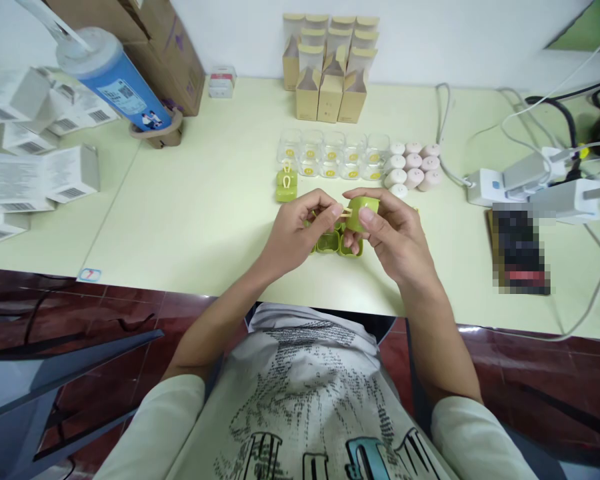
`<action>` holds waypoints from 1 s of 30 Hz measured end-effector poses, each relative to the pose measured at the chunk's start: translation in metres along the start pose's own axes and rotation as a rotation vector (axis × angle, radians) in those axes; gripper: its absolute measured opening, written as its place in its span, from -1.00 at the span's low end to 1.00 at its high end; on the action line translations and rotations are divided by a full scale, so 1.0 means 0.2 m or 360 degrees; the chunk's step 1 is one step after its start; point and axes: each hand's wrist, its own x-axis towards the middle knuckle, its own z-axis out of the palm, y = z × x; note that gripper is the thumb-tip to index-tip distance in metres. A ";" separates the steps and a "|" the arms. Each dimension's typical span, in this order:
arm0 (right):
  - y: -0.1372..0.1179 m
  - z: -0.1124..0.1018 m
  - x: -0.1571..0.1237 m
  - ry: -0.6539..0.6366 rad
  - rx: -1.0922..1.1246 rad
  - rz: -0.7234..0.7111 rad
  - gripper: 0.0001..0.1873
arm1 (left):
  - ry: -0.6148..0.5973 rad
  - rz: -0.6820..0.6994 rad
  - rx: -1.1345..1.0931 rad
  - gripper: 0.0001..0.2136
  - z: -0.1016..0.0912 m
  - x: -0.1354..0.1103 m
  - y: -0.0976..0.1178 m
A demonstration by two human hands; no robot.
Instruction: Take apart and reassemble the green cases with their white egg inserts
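Over the table (205,220), right hand (397,237) grips a green case (364,213); left hand (293,233) pinches pale tweezers (347,212) against it.

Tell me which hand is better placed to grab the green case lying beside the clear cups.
Probably left. The left hand is closest to the green case, while the right hand is farther off and grips a green cap. The left only pinches a small yellow piece.
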 end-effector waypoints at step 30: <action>0.07 0.02 0.01 0.0310 -0.0998 -0.0793 -0.71 | 0.0067 -0.0166 -0.0107 -0.57 -0.04 0.02 -0.10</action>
